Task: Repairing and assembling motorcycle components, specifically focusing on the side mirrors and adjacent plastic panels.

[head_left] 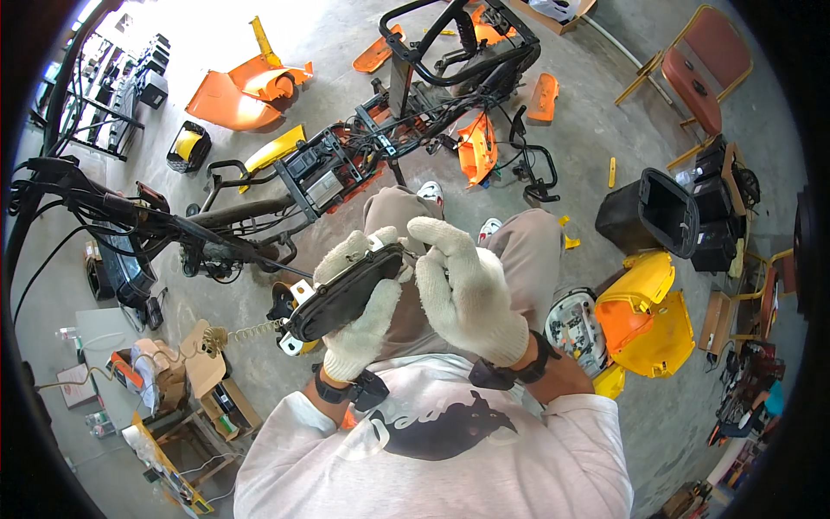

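Both my hands wear white knit work gloves and meet in front of my lap. My left hand point(364, 333) is closed round a flat, rounded black part point(345, 299) with a pale bracket at its lower left end; what the part is I cannot make out. Beside its right end, my right hand point(469, 283) has its fingers bent and pinched together, and anything between them is hidden. A coiled cord point(256, 330) reaches toward the part's left end; whether it joins there I cannot tell.
A stripped scooter frame point(328, 182) lies ahead, with orange body panels point(233, 102) around it. Right of me are yellow panels point(664, 333), a black bin point(644, 216) and a red chair point(696, 78). Cardboard boxes point(226, 398) stand at the lower left.
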Action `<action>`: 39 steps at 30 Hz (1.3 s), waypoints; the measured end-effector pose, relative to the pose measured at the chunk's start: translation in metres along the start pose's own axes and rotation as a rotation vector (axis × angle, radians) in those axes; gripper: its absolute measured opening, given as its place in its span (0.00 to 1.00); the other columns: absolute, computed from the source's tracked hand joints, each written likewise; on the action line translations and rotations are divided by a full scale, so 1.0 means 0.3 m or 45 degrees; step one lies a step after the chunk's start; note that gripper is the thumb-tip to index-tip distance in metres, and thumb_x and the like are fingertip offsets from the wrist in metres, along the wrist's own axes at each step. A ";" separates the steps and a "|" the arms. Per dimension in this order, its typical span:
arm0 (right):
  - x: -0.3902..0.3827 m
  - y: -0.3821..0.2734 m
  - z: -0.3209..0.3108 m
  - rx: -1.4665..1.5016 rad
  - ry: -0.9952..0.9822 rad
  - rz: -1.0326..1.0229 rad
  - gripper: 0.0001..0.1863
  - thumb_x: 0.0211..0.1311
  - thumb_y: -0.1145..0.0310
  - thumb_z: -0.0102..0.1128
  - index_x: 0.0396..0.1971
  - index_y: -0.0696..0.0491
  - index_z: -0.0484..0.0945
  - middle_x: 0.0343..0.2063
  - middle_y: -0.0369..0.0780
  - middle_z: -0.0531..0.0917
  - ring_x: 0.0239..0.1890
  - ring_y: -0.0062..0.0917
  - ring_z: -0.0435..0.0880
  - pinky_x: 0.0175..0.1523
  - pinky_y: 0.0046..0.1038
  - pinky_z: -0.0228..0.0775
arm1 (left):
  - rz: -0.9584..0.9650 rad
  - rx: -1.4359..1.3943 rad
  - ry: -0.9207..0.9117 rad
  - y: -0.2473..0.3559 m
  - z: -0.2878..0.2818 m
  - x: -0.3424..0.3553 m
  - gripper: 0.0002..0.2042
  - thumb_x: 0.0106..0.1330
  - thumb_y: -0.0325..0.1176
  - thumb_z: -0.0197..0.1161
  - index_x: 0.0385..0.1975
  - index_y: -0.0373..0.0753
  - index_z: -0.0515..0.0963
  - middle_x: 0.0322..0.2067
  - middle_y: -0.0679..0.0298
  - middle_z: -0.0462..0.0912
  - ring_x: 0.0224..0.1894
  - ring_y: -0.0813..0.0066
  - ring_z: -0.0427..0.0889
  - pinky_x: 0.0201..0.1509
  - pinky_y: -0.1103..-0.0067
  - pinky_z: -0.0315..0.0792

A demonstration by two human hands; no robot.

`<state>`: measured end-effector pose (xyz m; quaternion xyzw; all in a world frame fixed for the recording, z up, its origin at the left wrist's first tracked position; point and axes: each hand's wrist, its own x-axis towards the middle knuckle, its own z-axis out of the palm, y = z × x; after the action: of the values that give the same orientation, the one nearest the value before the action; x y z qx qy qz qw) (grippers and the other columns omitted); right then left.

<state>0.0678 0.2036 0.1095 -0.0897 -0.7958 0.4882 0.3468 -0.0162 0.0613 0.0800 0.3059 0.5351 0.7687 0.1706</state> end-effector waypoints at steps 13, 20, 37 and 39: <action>-0.008 0.015 0.013 0.029 -0.026 0.056 0.19 0.69 0.78 0.55 0.58 0.60 0.71 0.28 0.42 0.82 0.24 0.29 0.83 0.33 0.29 0.76 | 0.050 0.023 -0.010 0.002 0.002 0.007 0.30 0.66 0.19 0.64 0.67 0.37 0.61 0.64 0.43 0.71 0.61 0.60 0.77 0.63 0.65 0.75; -0.010 0.016 0.004 0.056 -0.064 0.033 0.19 0.68 0.79 0.56 0.58 0.61 0.71 0.23 0.38 0.79 0.21 0.23 0.80 0.29 0.27 0.73 | 0.092 0.010 -0.040 0.004 -0.002 0.009 0.30 0.66 0.19 0.64 0.67 0.38 0.61 0.64 0.43 0.71 0.61 0.61 0.77 0.65 0.66 0.73; -0.020 0.003 0.000 -0.032 -0.061 0.146 0.21 0.67 0.79 0.56 0.60 0.60 0.69 0.24 0.42 0.82 0.23 0.30 0.84 0.30 0.30 0.75 | 0.087 0.004 -0.105 0.001 0.007 0.008 0.29 0.67 0.19 0.62 0.68 0.40 0.62 0.66 0.44 0.68 0.65 0.60 0.73 0.66 0.63 0.73; -0.016 0.006 0.004 -0.036 0.017 0.027 0.22 0.67 0.79 0.56 0.61 0.60 0.67 0.23 0.42 0.81 0.22 0.30 0.83 0.29 0.30 0.74 | 0.071 -0.050 -0.133 -0.002 0.006 0.011 0.28 0.67 0.19 0.62 0.67 0.40 0.63 0.65 0.45 0.69 0.64 0.60 0.74 0.67 0.64 0.73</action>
<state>0.0702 0.2012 0.1053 -0.1063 -0.7992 0.4800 0.3457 -0.0174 0.0648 0.0808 0.3569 0.5017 0.7665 0.1829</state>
